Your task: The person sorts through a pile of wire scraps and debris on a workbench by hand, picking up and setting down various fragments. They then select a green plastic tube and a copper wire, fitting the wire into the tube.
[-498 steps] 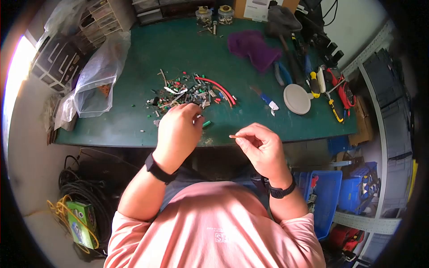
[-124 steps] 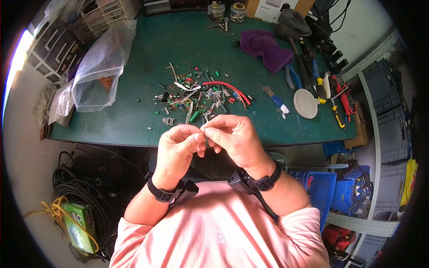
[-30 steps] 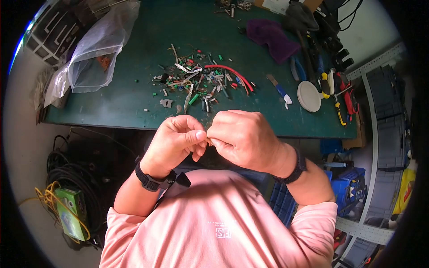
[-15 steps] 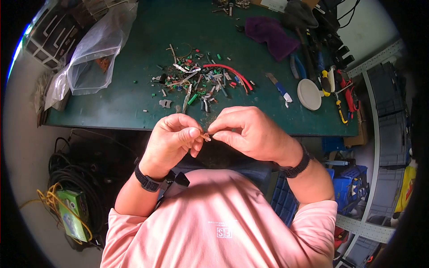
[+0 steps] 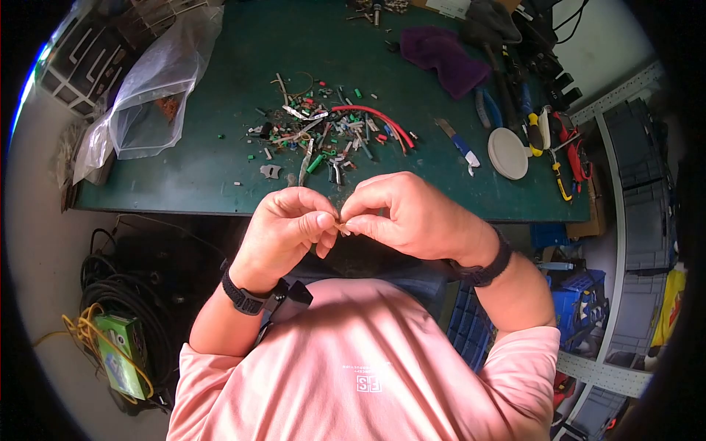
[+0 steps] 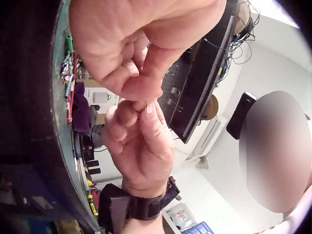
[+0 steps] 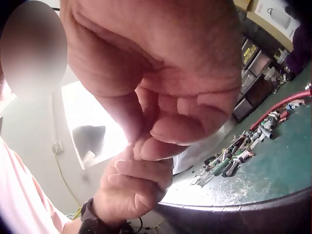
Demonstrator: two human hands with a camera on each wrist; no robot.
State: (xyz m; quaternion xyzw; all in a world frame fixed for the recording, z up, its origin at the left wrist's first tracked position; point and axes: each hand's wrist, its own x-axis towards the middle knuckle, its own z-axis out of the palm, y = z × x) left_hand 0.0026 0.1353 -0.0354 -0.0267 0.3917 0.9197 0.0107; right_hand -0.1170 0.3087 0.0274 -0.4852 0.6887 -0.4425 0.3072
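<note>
My left hand (image 5: 290, 228) and right hand (image 5: 401, 217) meet fingertip to fingertip in front of the bench's near edge. Between left thumb and forefinger I pinch a short piece of copper wire (image 5: 341, 228), a small copper-coloured bit with a pale end. My right thumb and forefinger pinch at its other end. In the left wrist view the tips of both hands hide most of it. Beyond them on the green bench (image 5: 243, 59) lies a pile of wire scraps (image 5: 323, 140), with a curved red cable (image 5: 375, 114) on its right side.
A clear plastic bag (image 5: 158, 110) with copper-coloured bits lies at left. To the right are a blue-handled knife (image 5: 460, 145), a round pale lid (image 5: 507, 154), pliers (image 5: 488, 109) and a purple cloth (image 5: 445, 59). A flat grey metal piece (image 5: 271, 171) sits before the pile.
Half a second ago the right fingertips stood slightly apart from the wire; now they close on its end. Earlier the right hand reached out and held a thin brown piece alone. The scraps barely differ.
</note>
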